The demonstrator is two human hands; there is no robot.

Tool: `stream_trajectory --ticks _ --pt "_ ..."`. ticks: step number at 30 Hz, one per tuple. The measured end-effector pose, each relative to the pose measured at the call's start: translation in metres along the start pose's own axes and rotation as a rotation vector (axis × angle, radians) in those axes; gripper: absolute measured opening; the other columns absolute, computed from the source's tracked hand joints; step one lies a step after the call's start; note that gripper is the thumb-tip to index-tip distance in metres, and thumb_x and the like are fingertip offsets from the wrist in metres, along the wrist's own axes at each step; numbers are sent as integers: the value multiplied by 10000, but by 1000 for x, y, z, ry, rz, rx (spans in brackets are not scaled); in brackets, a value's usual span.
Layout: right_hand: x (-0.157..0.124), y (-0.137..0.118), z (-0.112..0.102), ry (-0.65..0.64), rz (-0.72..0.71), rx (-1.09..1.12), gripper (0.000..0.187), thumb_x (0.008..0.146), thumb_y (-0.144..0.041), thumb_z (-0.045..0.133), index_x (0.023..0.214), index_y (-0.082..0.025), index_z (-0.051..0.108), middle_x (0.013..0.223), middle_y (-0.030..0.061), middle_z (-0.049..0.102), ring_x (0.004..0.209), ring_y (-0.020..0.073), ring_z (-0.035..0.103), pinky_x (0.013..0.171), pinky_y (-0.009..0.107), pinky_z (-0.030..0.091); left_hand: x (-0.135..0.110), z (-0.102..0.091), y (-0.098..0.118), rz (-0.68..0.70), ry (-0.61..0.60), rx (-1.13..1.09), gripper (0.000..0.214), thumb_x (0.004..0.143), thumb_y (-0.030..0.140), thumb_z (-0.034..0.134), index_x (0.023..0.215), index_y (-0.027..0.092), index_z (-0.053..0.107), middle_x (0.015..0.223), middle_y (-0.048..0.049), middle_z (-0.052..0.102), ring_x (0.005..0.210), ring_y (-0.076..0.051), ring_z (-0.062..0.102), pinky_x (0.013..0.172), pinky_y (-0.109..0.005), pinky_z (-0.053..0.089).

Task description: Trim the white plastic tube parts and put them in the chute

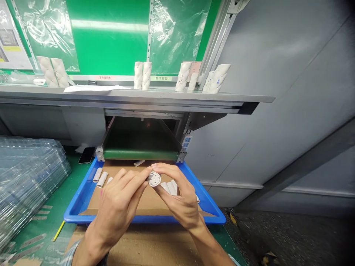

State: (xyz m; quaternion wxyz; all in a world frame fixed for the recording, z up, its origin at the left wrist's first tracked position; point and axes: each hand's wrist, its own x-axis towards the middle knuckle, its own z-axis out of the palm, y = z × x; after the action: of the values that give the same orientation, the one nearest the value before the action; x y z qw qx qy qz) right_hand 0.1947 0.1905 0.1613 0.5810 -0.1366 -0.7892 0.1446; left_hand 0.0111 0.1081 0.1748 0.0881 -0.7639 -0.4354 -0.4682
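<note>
Over a blue plastic tray, a round white cap pinched between left hand and right hand, both grips narrow.

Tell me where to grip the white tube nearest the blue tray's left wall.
Probably the middle of the tube, from above with the left hand: it lies flat on cardboard, rounded on top, with a second tube close on one side and the tray wall on the other.
</note>
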Motion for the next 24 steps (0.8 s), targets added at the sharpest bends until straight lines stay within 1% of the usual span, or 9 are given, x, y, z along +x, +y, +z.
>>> stream_trajectory --ticks 8,14,20,24 --pt "-2 2 2 5 -26 -37 441 969 -53 766 1338 -282 692 1261 65 779 1178 235 763 1070 385 641 -1 -2 -1 -61 3 -76 461 1126 118 553 1543 310 594 1132 -28 760 1016 -189 669 904 -323 516" --pt "-1 1 1 14 -3 -20 421 975 -73 766 1331 -285 692 1246 71 785 1168 252 770 1051 409 656 0 -6 -4 -60 -14 -114 467 1128 128 550 1559 308 578 1279 -40 758 1138 -188 692 990 -329 524" --pt "-1 1 0 6 -17 -19 438 974 -52 760 1340 -279 682 1254 74 776 1176 243 759 1063 406 648 0 -5 -1 -48 -40 -98 482 1136 139 541 1590 302 542 1238 -44 771 1011 -183 705 922 -335 521" --pt "-1 0 1 5 -26 -17 445 970 -42 763 1341 -274 679 1256 75 776 1184 241 756 1070 411 645 0 -4 0 -50 -38 -107 480 1131 121 542 1576 300 556 1224 -42 770 1022 -186 700 916 -334 515"
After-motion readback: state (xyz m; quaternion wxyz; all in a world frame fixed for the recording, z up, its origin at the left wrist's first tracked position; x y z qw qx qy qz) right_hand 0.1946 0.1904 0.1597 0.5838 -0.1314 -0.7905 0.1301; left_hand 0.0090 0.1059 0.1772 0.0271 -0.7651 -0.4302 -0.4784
